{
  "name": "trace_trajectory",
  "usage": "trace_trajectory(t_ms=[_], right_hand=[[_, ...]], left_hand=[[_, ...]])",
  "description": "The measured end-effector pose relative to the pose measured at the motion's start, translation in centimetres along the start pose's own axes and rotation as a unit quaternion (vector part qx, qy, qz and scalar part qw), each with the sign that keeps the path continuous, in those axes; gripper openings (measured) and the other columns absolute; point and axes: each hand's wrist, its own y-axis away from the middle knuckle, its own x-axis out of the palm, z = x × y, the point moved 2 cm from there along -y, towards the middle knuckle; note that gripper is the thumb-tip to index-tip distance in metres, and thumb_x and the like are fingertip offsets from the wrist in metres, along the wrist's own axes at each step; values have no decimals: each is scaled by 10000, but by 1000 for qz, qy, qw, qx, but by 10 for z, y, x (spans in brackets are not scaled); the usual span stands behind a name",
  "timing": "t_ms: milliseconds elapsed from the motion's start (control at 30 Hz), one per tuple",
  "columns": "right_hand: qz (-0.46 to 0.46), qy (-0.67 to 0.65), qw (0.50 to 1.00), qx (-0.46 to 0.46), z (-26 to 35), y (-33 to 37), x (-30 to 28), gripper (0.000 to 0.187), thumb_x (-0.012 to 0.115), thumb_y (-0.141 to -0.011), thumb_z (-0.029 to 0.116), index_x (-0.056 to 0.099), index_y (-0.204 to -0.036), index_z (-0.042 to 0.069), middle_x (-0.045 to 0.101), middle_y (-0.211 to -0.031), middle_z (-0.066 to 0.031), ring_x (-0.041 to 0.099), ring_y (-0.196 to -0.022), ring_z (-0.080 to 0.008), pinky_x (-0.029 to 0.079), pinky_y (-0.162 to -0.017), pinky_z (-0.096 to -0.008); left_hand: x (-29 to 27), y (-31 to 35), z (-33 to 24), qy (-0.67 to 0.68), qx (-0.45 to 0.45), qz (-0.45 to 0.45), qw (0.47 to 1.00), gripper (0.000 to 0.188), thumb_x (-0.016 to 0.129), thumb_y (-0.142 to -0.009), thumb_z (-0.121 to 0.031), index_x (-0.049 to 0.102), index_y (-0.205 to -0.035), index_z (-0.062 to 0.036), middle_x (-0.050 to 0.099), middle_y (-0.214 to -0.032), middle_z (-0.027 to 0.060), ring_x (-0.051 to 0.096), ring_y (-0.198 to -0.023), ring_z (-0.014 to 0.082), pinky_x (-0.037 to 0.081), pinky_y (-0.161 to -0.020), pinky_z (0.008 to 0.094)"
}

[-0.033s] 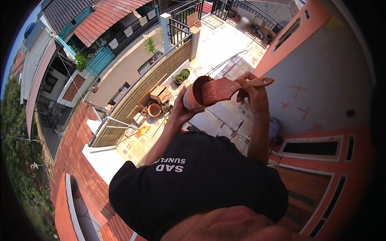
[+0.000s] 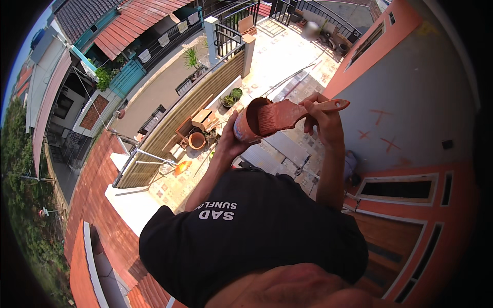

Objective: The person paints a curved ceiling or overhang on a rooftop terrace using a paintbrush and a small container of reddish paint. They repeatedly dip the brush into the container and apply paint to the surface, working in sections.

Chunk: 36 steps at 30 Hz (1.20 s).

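A paint can, smeared with reddish-orange paint, sits tilted in my left hand, whose fingers wrap its side. Its open mouth faces to the right. My right hand grips a wide paintbrush near the base of its handle. The brush is coated in the same reddish paint, and its bristles reach over the can's rim at the mouth. Whether the bristle tips touch paint inside cannot be made out. Both hands are held out in front of my black shirt.
Far below lies a tiled yard with a cardboard box, an orange pot and potted plants along a corrugated fence. To the right rises a grey wall with orange marks. A person is partly visible near its foot.
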Motion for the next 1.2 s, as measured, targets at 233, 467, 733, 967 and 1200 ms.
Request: trace_trajectory(t_ms=[233, 467, 733, 967, 1200], right_hand=[[-18, 43, 996, -74, 15, -4, 7, 145, 632, -934, 129, 603, -914, -12, 632, -679, -58, 525, -441, -86, 397, -405, -210], [2, 73, 991, -109, 31, -9, 9, 151, 642, -935, 116, 587, -955, -24, 646, -710, -76, 579, -512, -94, 440, -459, -214], [59, 96, 983, -142, 37, -10, 13, 146, 633, -937, 93, 574, -960, -39, 674, -750, -117, 649, -575, -125, 503, -500, -226], [101, 98, 978, -154, 51, -17, 24, 157, 640, -935, 104, 577, -942, -40, 672, -743, -115, 654, -583, -124, 511, -502, -226], [204, 152, 959, -128, 60, -26, 46, 116, 635, -929, 87, 594, -886, -13, 658, -745, -59, 634, -595, -86, 487, -501, -199]], left_hand=[[-2, -4, -4, -23, 3, -17, 1000, 618, 426, -961, -594, 497, -1368, -135, 588, -1316, 86, 597, -1145, 275, 470, -953, 498], [-2, -10, -8, -63, 16, -49, 997, 647, 374, -948, -632, 458, -1392, -168, 524, -1359, 88, 517, -1193, 295, 404, -928, 524], [-3, -9, -5, -24, 28, -25, 999, 611, 414, -957, -601, 490, -1370, -158, 572, -1318, 73, 570, -1151, 266, 458, -926, 482], [-10, 1, -5, -8, 31, 27, 999, 597, 422, -966, -583, 480, -1387, -164, 568, -1341, 74, 570, -1184, 264, 458, -968, 494], [-7, 11, -9, 10, 45, 57, 997, 628, 402, -966, -595, 454, -1411, -155, 532, -1383, 90, 531, -1241, 277, 427, -1017, 512]])
